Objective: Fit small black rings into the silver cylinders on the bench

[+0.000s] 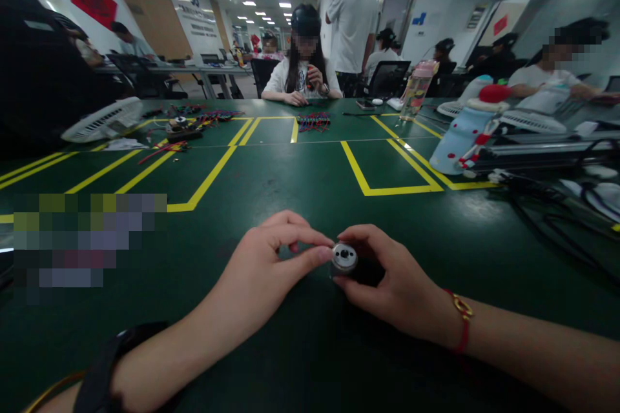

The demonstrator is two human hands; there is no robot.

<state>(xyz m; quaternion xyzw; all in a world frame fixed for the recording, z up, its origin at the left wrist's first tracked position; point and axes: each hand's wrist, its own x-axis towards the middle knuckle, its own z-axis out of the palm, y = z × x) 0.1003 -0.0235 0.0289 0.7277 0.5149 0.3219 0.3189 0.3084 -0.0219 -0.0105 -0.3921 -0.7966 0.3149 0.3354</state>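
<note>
A small metal cylinder that looks like an electric motor (345, 259) stands on the green tabletop, its round end face with a centre hole and smaller holes turned up. Thumb and fingers of my right hand (387, 277) are closed round its far and near sides. My left hand (278, 251) comes in from the left with thumb and forefinger pinched together at the motor's left rim. Whatever lies between those fingertips, if anything, is too small or hidden to make out.
Yellow tape (402, 191) marks the green table (271, 187). Wire bundles (314, 121) and a white fan (104, 119) lie farther off. To the right stand a blue bottle (453, 142), a clear bottle (417, 93) and black cables (547, 226). A person (303, 71) sits opposite.
</note>
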